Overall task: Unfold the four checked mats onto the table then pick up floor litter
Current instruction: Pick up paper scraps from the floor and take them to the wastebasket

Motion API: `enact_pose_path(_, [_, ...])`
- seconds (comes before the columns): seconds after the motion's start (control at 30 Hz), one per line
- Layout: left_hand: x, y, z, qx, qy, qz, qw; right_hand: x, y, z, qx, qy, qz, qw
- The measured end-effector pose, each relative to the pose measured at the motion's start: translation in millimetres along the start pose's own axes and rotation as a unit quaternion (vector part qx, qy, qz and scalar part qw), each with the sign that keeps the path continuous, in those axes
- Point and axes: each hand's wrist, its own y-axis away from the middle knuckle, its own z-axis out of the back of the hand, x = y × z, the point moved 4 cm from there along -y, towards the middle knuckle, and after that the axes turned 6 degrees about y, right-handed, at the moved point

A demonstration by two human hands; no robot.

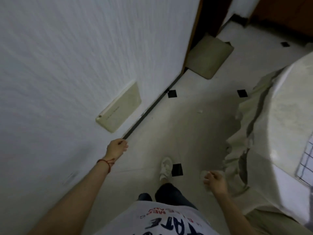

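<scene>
A checked mat, white with dark grid lines, lies on the round table at the right edge. A small white scrap of litter sits on the pale floor ahead. Another pale scrap shows right beside the fingertips of my right hand; blur hides whether the hand holds it. That hand's fingers are curled, low and near the tablecloth. My left hand is out by the wall with its fingers closed, and nothing shows in it.
A white wall with a beige cover plate runs along the left. A cream tablecloth hangs to the floor on the right. A beige mat lies in the doorway ahead. My white shoe steps on tiles with black diamonds.
</scene>
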Motion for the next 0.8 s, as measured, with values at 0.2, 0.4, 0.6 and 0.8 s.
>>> enact_pose_path(0.2, [-81.2,-68.7,-70.7,0.057,-0.049,0.01,0.997,78.4,-82.3,28.6,-0.013,-0.058,-0.03,0.998])
enact_pose_path(0.4, [-157.3,-135.8,-108.5,0.092,-0.113,0.012,0.989,172.3,-170.9,67.2,-0.053,-0.085,-0.03,0.995])
enact_pose_path(0.6, [-237.1,-240.6,-155.2,0.133,-0.199,0.021,0.971,230.4,-267.7,88.8,-0.085,-0.117,-0.046,0.988])
enact_pose_path(0.8, [-367.4,-338.1,-239.3,0.191,-0.239,-0.007,0.952,277.1,-345.0,97.8,-0.102,-0.179,-0.147,0.967])
